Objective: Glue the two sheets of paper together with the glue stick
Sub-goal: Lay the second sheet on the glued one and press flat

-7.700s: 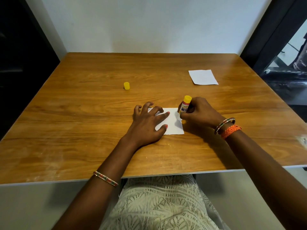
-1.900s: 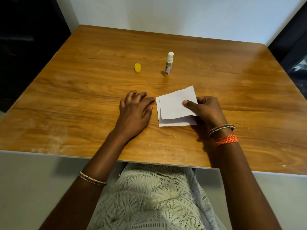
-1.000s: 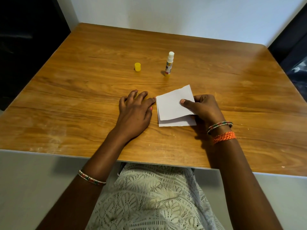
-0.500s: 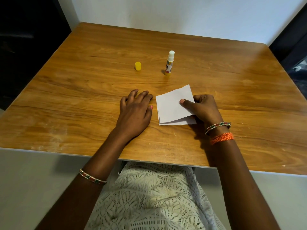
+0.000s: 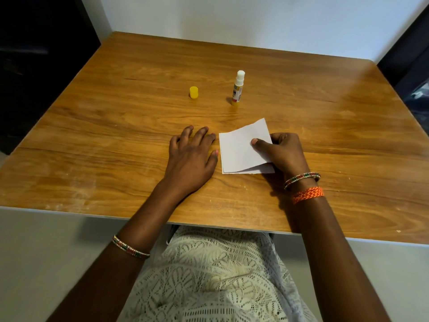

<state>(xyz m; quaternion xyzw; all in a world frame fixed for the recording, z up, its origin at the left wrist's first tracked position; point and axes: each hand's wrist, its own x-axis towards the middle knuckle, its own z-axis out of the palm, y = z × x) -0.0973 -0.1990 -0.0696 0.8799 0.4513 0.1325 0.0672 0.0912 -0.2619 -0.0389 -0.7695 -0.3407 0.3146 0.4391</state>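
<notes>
Right hand pinches top sheet over bottom sheet.

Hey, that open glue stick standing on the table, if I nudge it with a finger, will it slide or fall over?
The glue stick would probably tip rather than slide: it stands upright, tall and thin on a small base. Once down, its round body would likely roll across the table. With the cap off, the exposed glue could smear the wood.

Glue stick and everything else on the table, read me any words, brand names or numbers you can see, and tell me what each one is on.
Glue stick: dark letters on its label, too small and blurred to read.
Top sheet of paper: blank.
Bottom sheet of paper: nothing on the visible strip.
Yellow cap: no marking visible.
</notes>
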